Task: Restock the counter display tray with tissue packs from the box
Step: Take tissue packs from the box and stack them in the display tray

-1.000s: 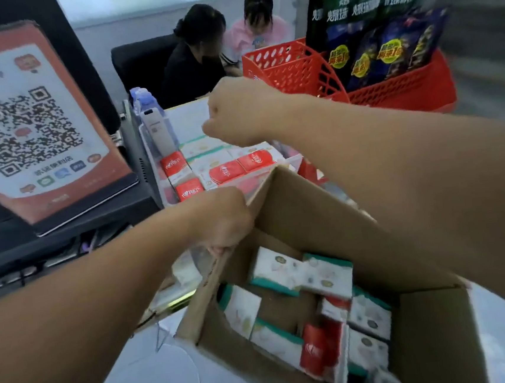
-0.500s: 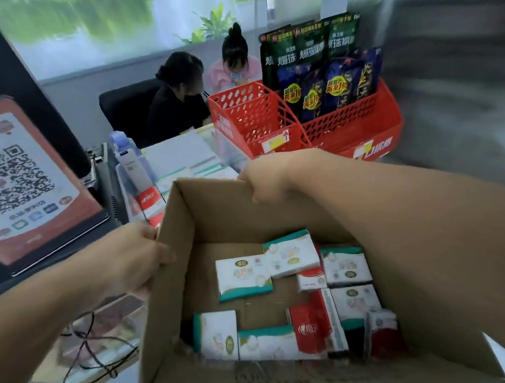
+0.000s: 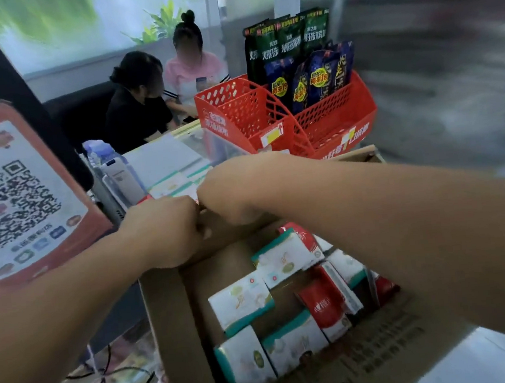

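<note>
Both fists, left hand (image 3: 168, 230) and right hand (image 3: 230, 193), clamped on box (image 3: 172, 338) far rim (tilted).

The cardboard box (image 3: 172, 328) sits open at six o'clock, holding loose tissue packs (image 3: 285, 257), white with teal edges and a few red, lying tilted at odd angles. The display tray (image 3: 179, 180), at twelve o'clock from the box, shows white-and-teal packs in a row.

Hands (image 3: 198, 218) now together at box (image 3: 171, 322) far edge.
</note>
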`<state>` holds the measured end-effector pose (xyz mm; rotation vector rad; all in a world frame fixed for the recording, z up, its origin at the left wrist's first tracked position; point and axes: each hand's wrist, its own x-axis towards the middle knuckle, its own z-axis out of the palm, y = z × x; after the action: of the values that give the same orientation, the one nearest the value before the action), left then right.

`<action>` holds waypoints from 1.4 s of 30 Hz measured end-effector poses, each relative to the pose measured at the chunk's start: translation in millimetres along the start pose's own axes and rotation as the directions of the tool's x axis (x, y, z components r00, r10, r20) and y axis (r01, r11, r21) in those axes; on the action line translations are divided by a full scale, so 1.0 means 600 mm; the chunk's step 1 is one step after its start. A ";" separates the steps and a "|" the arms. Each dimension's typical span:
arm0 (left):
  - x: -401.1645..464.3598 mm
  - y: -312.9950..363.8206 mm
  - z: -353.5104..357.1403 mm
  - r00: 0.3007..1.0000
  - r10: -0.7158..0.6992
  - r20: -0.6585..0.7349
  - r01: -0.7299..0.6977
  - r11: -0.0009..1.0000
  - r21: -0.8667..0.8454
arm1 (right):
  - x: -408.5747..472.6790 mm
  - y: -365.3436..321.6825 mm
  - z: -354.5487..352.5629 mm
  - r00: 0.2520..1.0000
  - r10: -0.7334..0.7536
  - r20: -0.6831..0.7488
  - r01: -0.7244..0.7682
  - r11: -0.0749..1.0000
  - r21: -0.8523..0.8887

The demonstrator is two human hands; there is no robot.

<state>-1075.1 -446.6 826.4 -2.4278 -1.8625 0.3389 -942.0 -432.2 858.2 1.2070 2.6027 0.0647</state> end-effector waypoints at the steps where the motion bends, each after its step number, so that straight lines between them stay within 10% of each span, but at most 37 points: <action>1: 0.001 -0.006 0.003 1.000 0.014 -0.012 -0.014 1.000 -0.017 | -0.002 -0.004 -0.005 1.000 0.008 0.004 -0.008 1.000 -0.001; 7: 0.011 -0.010 0.000 0.987 0.111 0.118 -0.117 0.992 0.038 | -0.026 -0.045 -0.027 0.999 0.042 -0.033 -0.044 0.996 -0.075; 13: 0.028 -0.021 0.018 0.987 0.153 0.051 -0.148 0.985 -0.089 | -0.015 -0.089 0.106 0.857 0.036 0.514 -0.008 0.998 -0.056; 22: 0.032 -0.026 0.012 0.982 0.185 0.039 -0.178 0.974 -0.139 | 0.025 -0.105 0.242 0.906 -0.041 0.421 0.038 0.999 0.015; 35: 0.017 -0.061 0.030 0.971 0.215 0.107 -0.196 0.967 -0.165 | -0.058 -0.033 -0.016 0.807 0.063 0.587 -0.159 0.981 0.113; 42: 0.019 -0.051 0.030 0.973 0.207 0.099 -0.192 0.971 -0.142 | 0.029 0.123 -0.094 0.956 0.282 0.086 -0.293 0.935 0.199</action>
<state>-1105.1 -428.7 812.9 -2.7491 -1.7356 0.3831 -912.7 -366.9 920.1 1.6329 2.4115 -0.1898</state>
